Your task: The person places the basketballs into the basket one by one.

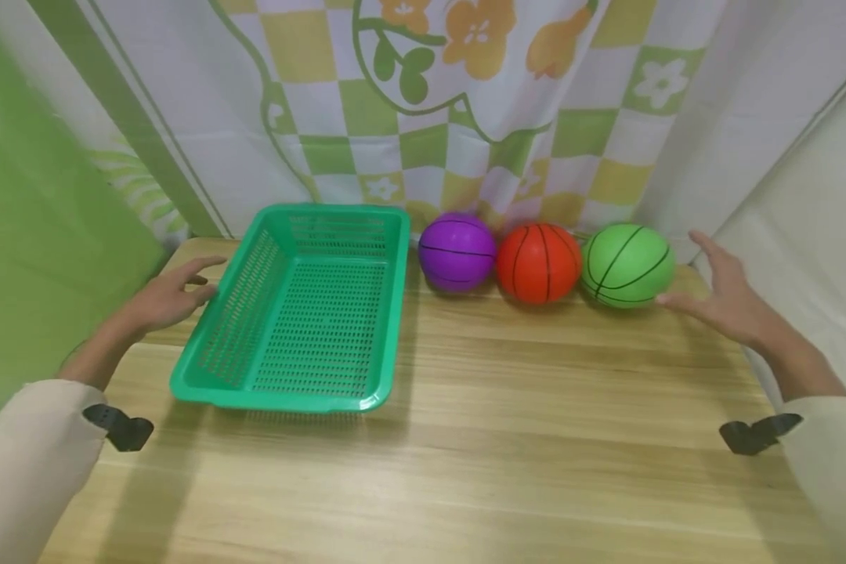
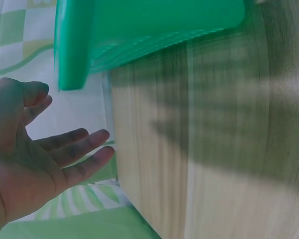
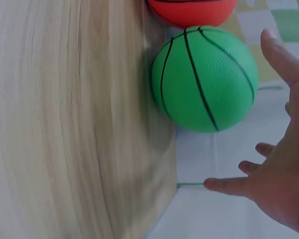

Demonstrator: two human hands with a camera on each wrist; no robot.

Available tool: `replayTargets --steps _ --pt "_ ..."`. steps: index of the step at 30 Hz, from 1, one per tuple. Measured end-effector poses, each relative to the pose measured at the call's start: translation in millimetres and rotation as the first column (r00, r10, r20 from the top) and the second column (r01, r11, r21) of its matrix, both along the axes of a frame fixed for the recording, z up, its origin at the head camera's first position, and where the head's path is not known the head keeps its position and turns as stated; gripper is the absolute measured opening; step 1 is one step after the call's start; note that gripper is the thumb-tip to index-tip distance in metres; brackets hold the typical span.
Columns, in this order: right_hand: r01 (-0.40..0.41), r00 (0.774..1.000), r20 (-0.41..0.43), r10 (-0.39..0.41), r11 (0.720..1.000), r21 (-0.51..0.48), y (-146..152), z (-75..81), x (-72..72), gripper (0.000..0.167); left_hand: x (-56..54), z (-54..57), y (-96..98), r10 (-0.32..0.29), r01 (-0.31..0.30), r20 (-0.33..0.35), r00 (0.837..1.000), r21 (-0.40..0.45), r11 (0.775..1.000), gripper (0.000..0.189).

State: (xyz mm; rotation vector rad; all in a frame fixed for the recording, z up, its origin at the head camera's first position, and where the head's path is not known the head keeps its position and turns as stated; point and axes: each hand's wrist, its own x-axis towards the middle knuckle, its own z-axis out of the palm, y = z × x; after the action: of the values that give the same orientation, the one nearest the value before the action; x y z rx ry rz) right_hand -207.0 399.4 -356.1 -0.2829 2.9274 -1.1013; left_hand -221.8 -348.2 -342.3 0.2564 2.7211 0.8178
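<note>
A green plastic basket (image 1: 324, 313) with perforated walls and floor stands on the left of the wooden table, nothing inside it. My left hand (image 1: 172, 294) hovers at its left side, fingers spread and loosely bent; in the left wrist view the palm is bare, apart from the basket wall (image 2: 154, 20). Along the back edge sit a purple ball (image 1: 457, 252), a red ball (image 1: 539, 263) and a green ball (image 1: 628, 265), all with black basketball lines. My right hand (image 1: 729, 298) is just right of the green ball, thumb and fingers wide apart; the right wrist view shows a gap between them.
The wooden table (image 1: 465, 454) reaches forward to a checked, flowered curtain (image 1: 437, 149) close behind the balls. Green cloth (image 1: 42, 258) hangs on the left and white cloth (image 1: 811, 235) on the right. A dark strap-on camera (image 1: 760, 433) sits at each cuff.
</note>
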Motion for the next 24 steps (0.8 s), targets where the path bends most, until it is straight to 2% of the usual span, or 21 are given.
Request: replayTargets --steps 10,14,19,24 --pt "0.005 0.989 0.148 0.013 0.992 -0.124 10 -10.4 -6.2 0.100 -0.2 -5.9 -3.2 -0.005 -0.006 0.083 0.997 0.131 0.991 0.060" --pt "0.003 0.986 0.166 0.021 0.989 -0.146 9 -13.1 -10.1 0.099 -1.3 -7.6 -3.4 -0.016 0.000 0.093 0.996 0.163 0.987 0.059" --pt "0.007 0.982 0.188 0.025 0.987 -0.163 9 -15.0 -15.2 0.097 -2.8 -9.4 -3.7 -0.019 0.002 0.101 0.995 0.162 0.987 0.059" --pt "0.005 0.979 0.201 0.034 0.982 -0.188 14 -17.9 -19.2 0.094 -3.1 -9.3 -4.2 -0.012 -0.015 0.134 0.991 0.194 0.981 0.059"
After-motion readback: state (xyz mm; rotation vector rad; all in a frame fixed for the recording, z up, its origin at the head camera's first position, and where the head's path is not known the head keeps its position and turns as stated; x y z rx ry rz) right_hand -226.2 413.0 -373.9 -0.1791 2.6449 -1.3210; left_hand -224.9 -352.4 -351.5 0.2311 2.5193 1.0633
